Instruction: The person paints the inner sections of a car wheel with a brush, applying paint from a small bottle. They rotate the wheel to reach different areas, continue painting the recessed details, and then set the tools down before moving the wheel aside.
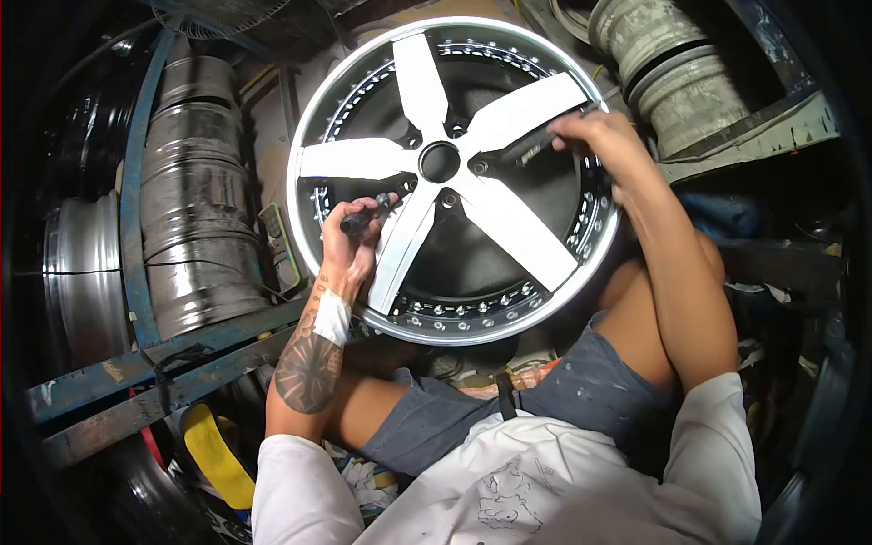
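Observation:
A five-spoke car wheel rim [522, 316] with a bright polished lip faces up in front of me. Flat white covers its spokes [522, 232], and a round bore sits at the hub. My left hand [348, 238] is closed around a short black cylindrical tool [361, 220], which looks like a flashlight, over the lower left spoke. On the far right side, my right hand [599, 141] grips a slim dark brush-like tool [534, 154]. Its blurred end points toward the hub, overlapping the gap between two right spokes.
Bare metal rims [200, 204] are stacked on a blue metal rack [136, 200] at left. More dusty rims [681, 95] stand at upper right beside a pale ledge [754, 150]. A fan [222, 16] is at the top, and a yellow object [218, 454] lies lower left.

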Motion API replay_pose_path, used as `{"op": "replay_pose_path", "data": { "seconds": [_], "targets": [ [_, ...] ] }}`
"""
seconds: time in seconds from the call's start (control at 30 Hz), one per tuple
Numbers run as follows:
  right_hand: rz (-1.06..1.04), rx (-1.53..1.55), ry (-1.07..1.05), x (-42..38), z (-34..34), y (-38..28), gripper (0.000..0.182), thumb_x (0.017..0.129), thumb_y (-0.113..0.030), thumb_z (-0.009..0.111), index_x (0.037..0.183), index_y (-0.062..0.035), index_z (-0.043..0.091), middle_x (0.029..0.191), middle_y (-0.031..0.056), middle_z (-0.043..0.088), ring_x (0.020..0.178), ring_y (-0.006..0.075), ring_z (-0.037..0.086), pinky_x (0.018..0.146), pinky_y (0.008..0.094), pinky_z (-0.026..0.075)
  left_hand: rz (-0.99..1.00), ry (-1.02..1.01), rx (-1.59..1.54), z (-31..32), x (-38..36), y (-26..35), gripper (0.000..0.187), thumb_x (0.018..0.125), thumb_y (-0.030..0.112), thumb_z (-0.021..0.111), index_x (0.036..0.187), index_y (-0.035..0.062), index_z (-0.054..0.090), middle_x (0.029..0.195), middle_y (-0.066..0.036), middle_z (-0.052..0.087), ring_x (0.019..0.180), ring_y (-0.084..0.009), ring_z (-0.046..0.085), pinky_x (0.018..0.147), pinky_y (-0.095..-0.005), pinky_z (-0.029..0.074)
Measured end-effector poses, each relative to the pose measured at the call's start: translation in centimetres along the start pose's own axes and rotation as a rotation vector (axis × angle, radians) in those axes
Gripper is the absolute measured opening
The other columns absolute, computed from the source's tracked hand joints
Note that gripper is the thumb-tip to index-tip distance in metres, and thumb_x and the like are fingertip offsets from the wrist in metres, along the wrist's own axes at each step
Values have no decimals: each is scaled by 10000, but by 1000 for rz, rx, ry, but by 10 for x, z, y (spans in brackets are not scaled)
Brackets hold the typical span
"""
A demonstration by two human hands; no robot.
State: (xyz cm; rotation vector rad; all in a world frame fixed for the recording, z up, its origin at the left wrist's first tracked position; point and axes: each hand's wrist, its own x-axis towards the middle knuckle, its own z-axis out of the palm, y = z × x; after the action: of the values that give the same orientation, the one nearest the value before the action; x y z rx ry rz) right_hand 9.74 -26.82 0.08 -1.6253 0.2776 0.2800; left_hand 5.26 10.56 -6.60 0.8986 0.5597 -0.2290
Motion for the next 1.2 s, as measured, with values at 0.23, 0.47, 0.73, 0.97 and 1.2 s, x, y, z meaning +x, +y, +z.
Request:
{"op": "replay_pose_path", "data": {
  "seconds": [0.23, 0.47, 0.73, 0.97, 1.2],
  "targets": [
    [-83, -249, -37, 94, 4, -47, 220, 823, -221, 670, 859, -7, 708, 773, 25, 674, 664, 85, 526, 607, 244, 411, 65, 20, -437, 19, -38, -75, 167, 779, 160, 568, 794, -3, 601, 1175, -270, 617, 542, -147, 427, 532, -186, 403],
    [-252, 40, -103, 142, -1, -33, 227, 847, -208, 686, 909, 6, 733, 851, 54, 730, 726, 110, 621, 676, 248, 489, -13, 135, -701, 33, -62, -110, 163, 769, 175, 566, 840, 30, 594, 1163, -234, 637, 494, -142, 441, 928, -376, 498],
    [-27, 134, -134, 81, -46, -10, 282, 895, -237, 681, 1014, 18, 704, 871, 76, 708, 769, 138, 668, 671, 291, 545, 39, 78, -600, 11, -89, -91, 149, 792, 180, 527, 830, 39, 551, 1126, -210, 633, 460, -126, 400, 1164, -594, 293],
    [74, 71, -66, -16, -44, 4, 255, 889, -227, 677, 994, 5, 695, 850, 54, 678, 747, 131, 613, 681, 257, 507, -104, 24, -409, 28, -99, -94, 143, 821, 219, 543, 869, 86, 566, 1181, -187, 614, 539, -113, 402, 1038, -479, 374],
    [34, 206, 86, 15, -26, 11, 233, 859, -199, 686, 972, 3, 707, 825, 38, 677, 688, 94, 539, 634, 220, 446, -42, 42, -241, 40, -96, -80, 166, 844, 215, 529, 879, 64, 588, 1132, -203, 650, 537, -120, 423, 950, -473, 441]
  ]
}}
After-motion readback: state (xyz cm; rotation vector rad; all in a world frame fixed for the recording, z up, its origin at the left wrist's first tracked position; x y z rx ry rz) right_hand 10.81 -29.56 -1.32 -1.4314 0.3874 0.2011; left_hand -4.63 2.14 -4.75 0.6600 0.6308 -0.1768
